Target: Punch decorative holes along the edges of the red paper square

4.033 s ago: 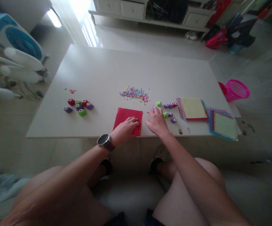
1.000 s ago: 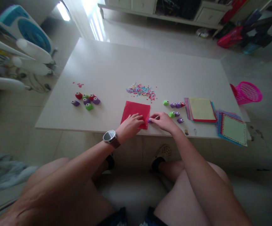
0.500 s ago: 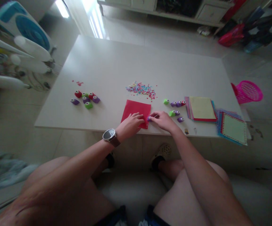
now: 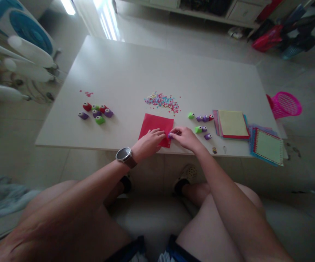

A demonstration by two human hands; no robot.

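A red sheet of paper (image 4: 156, 123) lies near the table's front edge. My left hand (image 4: 152, 141) rests flat on it, fingers stretched out. At the sheet's right edge my right hand (image 4: 184, 137) is closed around a small purple craft punch (image 4: 169, 135), mostly hidden by the fingers. Small punched holes show near the paper's lower right corner. Right of that hand stand several more punches, among them a green punch (image 4: 198, 129) and a purple punch (image 4: 208, 136). Beyond the sheet is a scatter of coloured paper bits (image 4: 162, 102).
On the left of the white table (image 4: 124, 72) sits a cluster of punches (image 4: 96, 113), with a few red paper bits (image 4: 87, 94) behind. Stacked coloured paper (image 4: 233, 123) and patterned-edge sheets (image 4: 268, 147) lie at the right. A pink basket (image 4: 287, 105) stands beyond the table's right edge.
The whole view has shifted slightly. Both hands keep their places on the red paper, and the purple punch stays in my right hand at its edge.
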